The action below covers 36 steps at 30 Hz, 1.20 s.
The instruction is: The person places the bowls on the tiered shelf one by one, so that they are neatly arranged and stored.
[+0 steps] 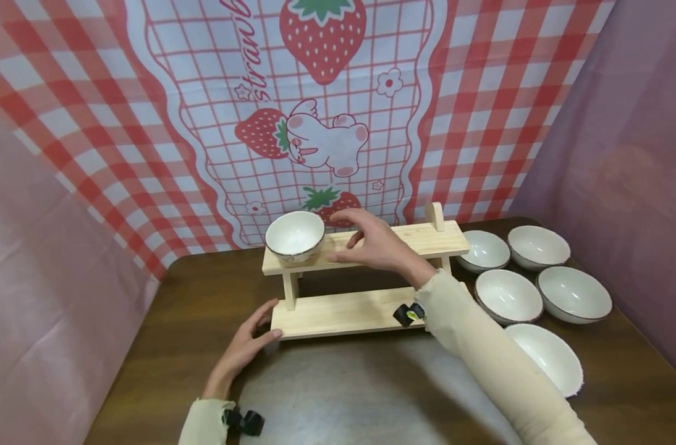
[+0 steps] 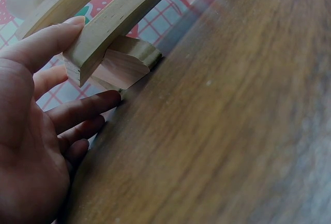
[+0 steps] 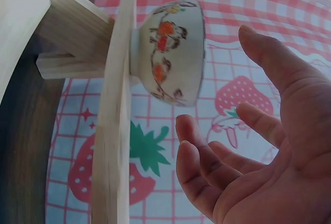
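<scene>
A white bowl (image 1: 295, 233) with a dark rim stands upright at the left end of the upper board of a two-tier wooden shelf (image 1: 338, 312). Orange and red flowers show on the bowl's side (image 3: 170, 53) in the right wrist view. Just right of that bowl hovers my right hand (image 1: 371, 241), thumb and fingers spread apart, nothing between them. My left hand (image 1: 243, 349) holds the left end of the lower board, thumb at the front corner and index finger around the end. Its other fingers hang below the board in the left wrist view.
Several more white bowls (image 1: 508, 295) stand upright on the brown table (image 1: 193, 309) to the right of the shelf. A rounded wooden upright (image 1: 435, 216) rises at the upper board's right end. Behind hangs a red checked strawberry cloth (image 1: 321, 142), with pink cloth at both sides.
</scene>
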Motion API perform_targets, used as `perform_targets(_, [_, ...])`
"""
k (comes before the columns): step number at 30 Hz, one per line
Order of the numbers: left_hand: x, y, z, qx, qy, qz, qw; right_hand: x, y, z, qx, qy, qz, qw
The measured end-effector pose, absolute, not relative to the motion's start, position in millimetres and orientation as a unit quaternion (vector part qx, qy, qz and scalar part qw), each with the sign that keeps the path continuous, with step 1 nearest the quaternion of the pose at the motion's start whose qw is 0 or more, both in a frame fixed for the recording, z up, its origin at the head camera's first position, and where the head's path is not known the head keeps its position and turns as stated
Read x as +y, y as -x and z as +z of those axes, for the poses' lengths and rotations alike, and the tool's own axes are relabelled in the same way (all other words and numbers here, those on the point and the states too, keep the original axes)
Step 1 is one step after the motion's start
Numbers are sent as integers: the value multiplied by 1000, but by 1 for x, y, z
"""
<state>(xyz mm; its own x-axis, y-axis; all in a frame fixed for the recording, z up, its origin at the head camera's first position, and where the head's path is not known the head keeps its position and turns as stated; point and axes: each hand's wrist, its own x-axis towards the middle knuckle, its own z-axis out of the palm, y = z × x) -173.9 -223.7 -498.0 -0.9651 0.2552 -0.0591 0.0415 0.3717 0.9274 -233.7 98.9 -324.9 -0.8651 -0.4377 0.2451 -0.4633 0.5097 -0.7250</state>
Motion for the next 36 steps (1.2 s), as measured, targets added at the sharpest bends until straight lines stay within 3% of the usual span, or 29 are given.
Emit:
perform_targets(8, [-224, 172, -499, 821, -95, 555, 93, 127, 215, -324, -877, -235, 419, 12])
perform_targets(36, [-225, 173, -498, 825, -93, 550, 90, 235, 148, -336, -914, -186, 348, 96])
